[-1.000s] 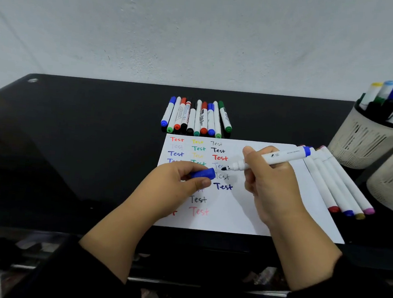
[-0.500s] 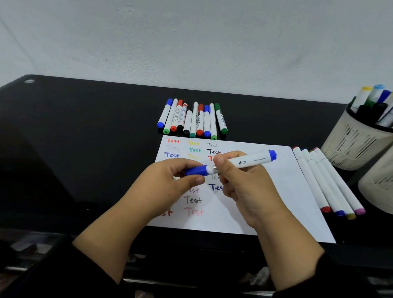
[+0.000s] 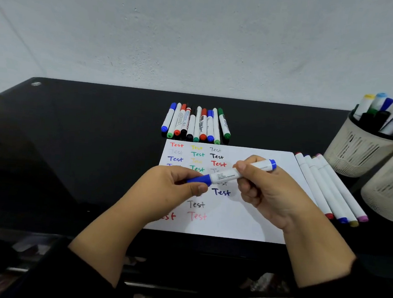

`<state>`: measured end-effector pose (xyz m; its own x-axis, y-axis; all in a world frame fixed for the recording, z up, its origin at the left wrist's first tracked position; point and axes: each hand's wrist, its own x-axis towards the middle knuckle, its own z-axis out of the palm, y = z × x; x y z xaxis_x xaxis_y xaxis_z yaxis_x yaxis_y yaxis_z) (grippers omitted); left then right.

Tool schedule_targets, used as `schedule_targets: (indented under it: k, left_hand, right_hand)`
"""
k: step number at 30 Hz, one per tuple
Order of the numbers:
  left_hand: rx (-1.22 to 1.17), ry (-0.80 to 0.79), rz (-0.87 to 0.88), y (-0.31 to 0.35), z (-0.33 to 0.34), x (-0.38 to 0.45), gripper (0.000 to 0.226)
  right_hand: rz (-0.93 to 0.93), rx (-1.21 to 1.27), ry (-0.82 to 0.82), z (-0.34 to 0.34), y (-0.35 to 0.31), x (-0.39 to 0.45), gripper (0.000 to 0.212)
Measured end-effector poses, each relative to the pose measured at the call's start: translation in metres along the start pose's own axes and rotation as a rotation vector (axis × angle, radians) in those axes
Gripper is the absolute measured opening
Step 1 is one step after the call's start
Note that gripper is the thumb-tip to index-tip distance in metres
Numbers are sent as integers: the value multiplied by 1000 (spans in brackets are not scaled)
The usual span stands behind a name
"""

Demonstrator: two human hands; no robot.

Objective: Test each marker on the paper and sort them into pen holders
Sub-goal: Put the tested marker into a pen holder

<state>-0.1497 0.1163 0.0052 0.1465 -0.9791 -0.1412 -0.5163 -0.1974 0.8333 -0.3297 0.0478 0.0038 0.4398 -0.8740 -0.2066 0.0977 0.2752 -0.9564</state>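
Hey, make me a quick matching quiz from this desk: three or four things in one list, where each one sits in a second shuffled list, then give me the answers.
Things:
1. blue marker
2. row of ten markers
3. four long markers
4. full pen holder

Places:
A. lying side by side just right of the paper
B. at the far right, behind the other holder
C. held over the paper by the left hand and right hand
D. on the desk beyond the paper's far edge

Pairs: 1-C, 2-D, 3-A, 4-B
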Motion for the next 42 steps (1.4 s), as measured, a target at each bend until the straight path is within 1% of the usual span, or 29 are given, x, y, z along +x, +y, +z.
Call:
schedule_targets:
  k: [4,8,12,21,23,24,27,30,33,38,40,42]
  left_hand:
    - [36,6,-7,0,-6,-2,15]
    - [57,32,-18,2,-8,-4,11]
    - [94,109,-29,1,-6,0,32]
    - [169,180,-14,-4,0,5,30]
    - [199,197,8,-4,0,6,29]
    - [214,203,24,-4,0,6,29]
    - [261,198,70,-4,-1,9,31]
    - [315,181,92,-3,-2,12,30]
    - [339,212,143,-3,-2,12,29]
    - [443,241,195,-5,2,13,36]
    - [455,274,226,-7,3,14,36]
    - [461,291,244,-8,4,13,36]
  right_hand:
    - [45,-75,-80,-5,-4,0,14]
    - [39,-163,-118,-8,-9,2,17]
    - [29,-103,-126,-3,-6,6,11]
    - [42,-71,-93,2,-1,10,10]
    - [47,-84,-76,2,-2,10,6]
    - [47,-97,-63,2,-2,11,3]
    - [18,-175,14,0,-5,12,7]
    - [-71,-343,68,0,-13,8,4]
    - [-180,-523,83,-2,-20,4,9]
    - [-397,-1142,121,-2,-21,2,9]
    - [-497,-1370,147,3,-15,0,16]
    - [-716,-1491,164,7,-7,-1,26]
